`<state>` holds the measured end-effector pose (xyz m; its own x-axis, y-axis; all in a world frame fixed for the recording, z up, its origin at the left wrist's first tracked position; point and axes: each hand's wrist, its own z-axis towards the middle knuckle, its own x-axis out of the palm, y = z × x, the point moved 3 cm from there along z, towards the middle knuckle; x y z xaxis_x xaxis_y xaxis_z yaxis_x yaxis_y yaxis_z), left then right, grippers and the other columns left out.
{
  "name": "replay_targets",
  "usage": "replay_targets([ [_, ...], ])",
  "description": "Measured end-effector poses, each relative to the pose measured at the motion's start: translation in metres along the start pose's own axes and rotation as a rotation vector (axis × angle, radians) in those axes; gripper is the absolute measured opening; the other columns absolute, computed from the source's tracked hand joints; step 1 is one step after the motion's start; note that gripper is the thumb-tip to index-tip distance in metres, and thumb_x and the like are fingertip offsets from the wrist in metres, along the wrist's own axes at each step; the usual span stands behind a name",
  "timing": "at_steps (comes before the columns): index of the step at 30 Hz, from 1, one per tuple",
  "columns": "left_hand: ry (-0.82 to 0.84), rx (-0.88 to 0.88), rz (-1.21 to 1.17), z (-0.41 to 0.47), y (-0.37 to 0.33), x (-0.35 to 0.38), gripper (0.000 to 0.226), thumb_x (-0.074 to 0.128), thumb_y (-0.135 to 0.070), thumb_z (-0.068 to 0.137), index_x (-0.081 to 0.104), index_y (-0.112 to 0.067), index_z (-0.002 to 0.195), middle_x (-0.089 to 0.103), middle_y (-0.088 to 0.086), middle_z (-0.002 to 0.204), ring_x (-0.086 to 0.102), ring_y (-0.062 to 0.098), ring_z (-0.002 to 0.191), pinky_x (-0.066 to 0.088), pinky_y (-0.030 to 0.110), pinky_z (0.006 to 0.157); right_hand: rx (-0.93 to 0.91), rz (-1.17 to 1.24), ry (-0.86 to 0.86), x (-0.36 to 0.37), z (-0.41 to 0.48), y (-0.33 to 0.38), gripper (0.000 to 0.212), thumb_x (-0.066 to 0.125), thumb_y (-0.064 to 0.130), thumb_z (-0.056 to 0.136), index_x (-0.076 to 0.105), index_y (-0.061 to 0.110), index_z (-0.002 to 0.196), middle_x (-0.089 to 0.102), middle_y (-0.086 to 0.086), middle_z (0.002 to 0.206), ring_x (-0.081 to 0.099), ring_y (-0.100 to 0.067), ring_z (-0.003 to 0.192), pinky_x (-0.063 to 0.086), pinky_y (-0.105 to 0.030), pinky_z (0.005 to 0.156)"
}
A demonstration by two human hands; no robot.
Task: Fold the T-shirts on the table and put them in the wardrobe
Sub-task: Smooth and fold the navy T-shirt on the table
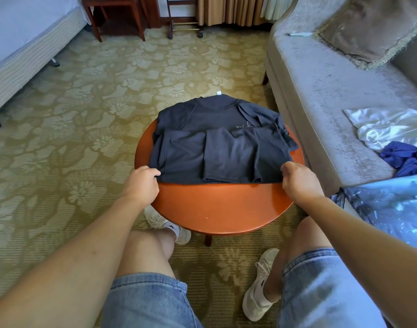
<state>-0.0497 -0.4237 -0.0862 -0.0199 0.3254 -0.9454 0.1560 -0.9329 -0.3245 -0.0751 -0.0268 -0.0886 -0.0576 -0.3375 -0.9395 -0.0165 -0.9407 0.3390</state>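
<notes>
A dark navy T-shirt (217, 138) lies on the round orange-brown table (221, 204), its sides folded inward and its collar pointing away from me. My left hand (141, 183) pinches the near left corner of the shirt's hem. At the near right corner my right hand (297, 181) grips the hem the same way. Both corners sit at the near edge of the fabric, about mid-table.
A grey sofa (321, 91) stands on the right with a cushion (373, 27), a white shiny cloth (382, 126), a blue garment (401, 157) and a light blue patterned cloth (392, 209). A bed (20, 43) is far left, a wooden chair (117, 13) beyond. Patterned carpet surrounds the table.
</notes>
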Motion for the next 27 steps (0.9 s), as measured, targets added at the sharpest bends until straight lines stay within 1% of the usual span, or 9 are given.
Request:
replay_targets([
  [3, 0.046, 0.064, 0.067, -0.004, -0.006, -0.002, 0.043, 0.053, -0.023, 0.094, 0.054, -0.019, 0.136, 0.054, 0.002, 0.127, 0.050, 0.025, 0.118, 0.045, 0.038, 0.096, -0.118, -0.024, 0.096, 0.003, -0.007, 0.013, 0.044, 0.060, 0.035, 0.090, 0.057, 0.015, 0.129, 0.057, -0.002, 0.125, 0.051, -0.025, 0.119, 0.044, -0.038, 0.098],
  [6, 0.060, 0.153, 0.159, -0.007, -0.017, 0.003, 0.048, 0.055, -0.037, 0.095, 0.050, -0.022, 0.141, 0.051, -0.002, 0.129, 0.043, 0.020, 0.122, 0.042, 0.036, 0.097, -0.160, -0.090, 0.154, 0.013, -0.009, 0.029, 0.058, 0.059, 0.046, 0.089, 0.048, 0.019, 0.139, 0.051, 0.001, 0.132, 0.043, -0.022, 0.126, 0.042, -0.038, 0.102],
  [9, 0.043, 0.170, 0.178, -0.005, -0.023, 0.008, 0.037, 0.048, -0.030, 0.101, 0.057, -0.021, 0.135, 0.054, -0.002, 0.124, 0.045, 0.020, 0.118, 0.044, 0.036, 0.094, -0.142, -0.124, 0.127, 0.019, -0.003, 0.036, 0.045, 0.054, 0.041, 0.094, 0.056, 0.019, 0.133, 0.053, -0.003, 0.127, 0.045, -0.025, 0.122, 0.045, -0.040, 0.097],
  [11, 0.041, 0.193, 0.200, -0.004, -0.023, 0.009, 0.033, 0.044, -0.024, 0.102, 0.063, -0.019, 0.129, 0.057, -0.001, 0.121, 0.049, 0.021, 0.114, 0.046, 0.037, 0.091, -0.146, -0.111, 0.077, 0.020, 0.000, 0.038, 0.033, 0.051, 0.032, 0.096, 0.066, 0.019, 0.122, 0.057, -0.004, 0.118, 0.049, -0.026, 0.115, 0.047, -0.039, 0.091],
  [13, 0.019, 0.194, 0.151, -0.002, -0.021, 0.007, 0.033, 0.043, -0.018, 0.101, 0.065, -0.017, 0.126, 0.060, 0.002, 0.120, 0.053, 0.025, 0.111, 0.047, 0.038, 0.089, -0.126, -0.045, -0.002, 0.017, 0.003, 0.037, 0.029, 0.050, 0.025, 0.094, 0.072, 0.016, 0.111, 0.062, -0.006, 0.110, 0.054, -0.028, 0.107, 0.048, -0.037, 0.084],
  [16, -0.058, 0.110, 0.003, 0.001, -0.016, -0.003, 0.032, 0.045, -0.015, 0.101, 0.065, -0.013, 0.126, 0.062, 0.008, 0.120, 0.058, 0.030, 0.108, 0.046, 0.038, 0.086, -0.057, 0.015, -0.088, 0.007, 0.005, 0.033, 0.025, 0.048, 0.019, 0.094, 0.069, 0.009, 0.102, 0.066, -0.011, 0.100, 0.060, -0.033, 0.094, 0.045, -0.036, 0.073],
  [21, -0.233, -0.092, -0.098, 0.002, -0.001, -0.033, 0.028, 0.043, -0.015, 0.100, 0.064, -0.015, 0.120, 0.067, 0.016, 0.110, 0.059, 0.040, 0.098, 0.048, 0.041, 0.078, 0.005, -0.047, -0.105, -0.016, 0.005, 0.011, 0.026, 0.042, 0.017, 0.097, 0.060, 0.008, 0.113, 0.067, -0.021, 0.095, 0.062, -0.042, 0.088, 0.043, -0.040, 0.070],
  [25, -0.321, -0.264, -0.375, -0.007, 0.011, -0.058, 0.032, 0.045, -0.007, 0.098, 0.069, -0.013, 0.117, 0.067, 0.012, 0.119, 0.060, 0.036, 0.108, 0.048, 0.035, 0.092, -0.006, -0.049, -0.143, -0.038, -0.004, -0.001, 0.028, 0.043, 0.011, 0.094, 0.061, 0.009, 0.114, 0.066, -0.020, 0.100, 0.061, -0.042, 0.091, 0.047, -0.042, 0.074],
  [27, -0.344, -0.321, -0.526, -0.011, 0.019, -0.067, 0.034, 0.046, -0.004, 0.093, 0.072, -0.013, 0.112, 0.070, 0.011, 0.115, 0.064, 0.035, 0.105, 0.051, 0.041, 0.097, -0.027, -0.043, -0.176, -0.049, -0.012, -0.004, 0.028, 0.044, 0.009, 0.094, 0.064, 0.008, 0.114, 0.064, -0.017, 0.101, 0.060, -0.042, 0.091, 0.047, -0.043, 0.075],
])
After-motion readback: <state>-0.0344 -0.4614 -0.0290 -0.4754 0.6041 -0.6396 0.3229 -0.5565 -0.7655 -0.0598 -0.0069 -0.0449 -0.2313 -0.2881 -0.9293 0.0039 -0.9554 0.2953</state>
